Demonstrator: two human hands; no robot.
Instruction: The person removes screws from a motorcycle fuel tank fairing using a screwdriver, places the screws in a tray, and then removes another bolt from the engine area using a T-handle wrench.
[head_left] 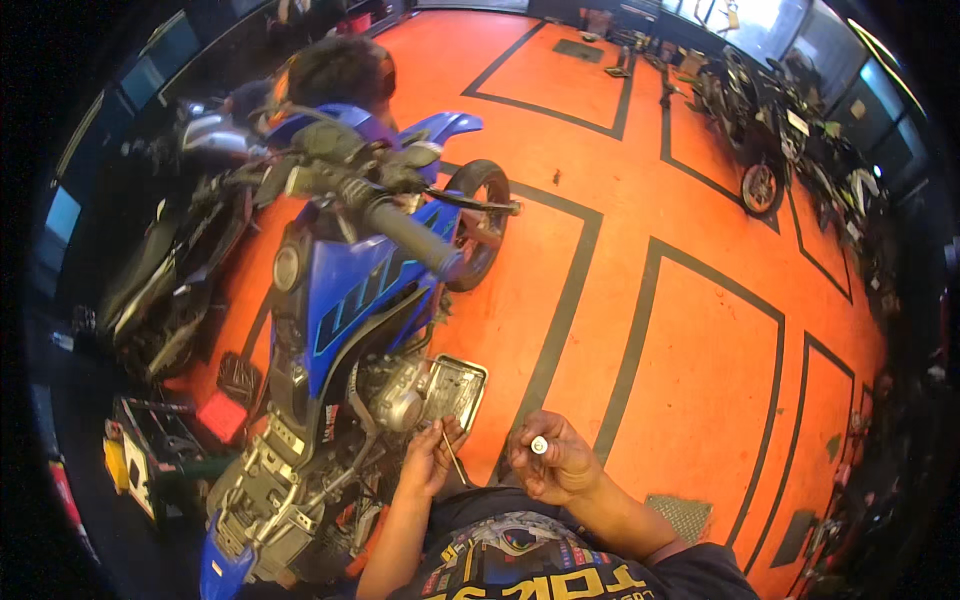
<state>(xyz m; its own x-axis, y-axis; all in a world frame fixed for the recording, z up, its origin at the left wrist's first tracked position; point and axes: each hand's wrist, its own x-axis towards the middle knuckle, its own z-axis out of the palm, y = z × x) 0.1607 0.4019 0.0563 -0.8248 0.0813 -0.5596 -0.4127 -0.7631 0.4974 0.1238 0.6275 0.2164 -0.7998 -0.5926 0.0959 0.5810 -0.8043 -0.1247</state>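
Observation:
My left hand (428,458) is closed around a thin, pale metal rod (454,455) that slants down toward my shirt. To its right, my right hand (558,465) pinches a small object with a round whitish end (539,445), which faces up; its exact kind does not show. Both hands are in front of my body, apart from each other. Beside the left hand stands a blue motorcycle (345,290) with its seat area uncovered. A shallow metal tray (470,386) lies on the floor by the engine (395,395), just beyond my left hand.
A person (340,80) is at the far side of the motorcycle's front. A dark motorcycle (175,280) and a tool cart (150,450) stand left, near a red box (222,415). More motorcycles (765,140) line the right side. The orange floor (690,400) carries black lines.

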